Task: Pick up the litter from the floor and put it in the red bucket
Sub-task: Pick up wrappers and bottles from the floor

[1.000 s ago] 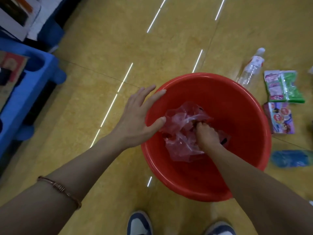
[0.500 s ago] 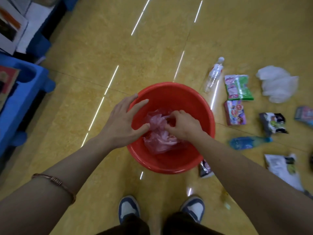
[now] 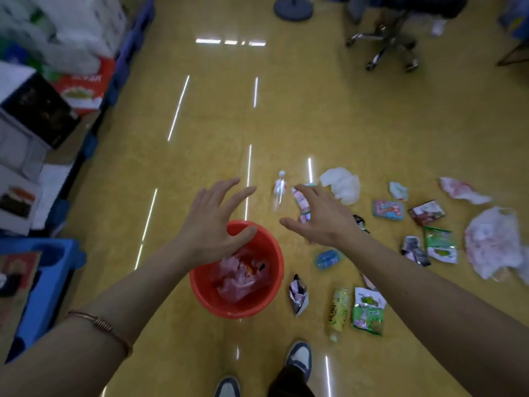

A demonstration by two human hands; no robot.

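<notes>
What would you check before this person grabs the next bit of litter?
1. Left hand free: ok, fingers spread, holding nothing.
2. Right hand free: ok, open and empty.
3. Red bucket upright: ok.
4. Room in bucket: ok, plastic bag lies low inside.
5. Floor cleared: not ok; clear bottle, silver wrapper and more lie there.
6. Bottle empty: cannot tell.

Stockroom-like office, stacked boxes (image 3: 37,110), swivel chair (image 3: 392,38)
</notes>
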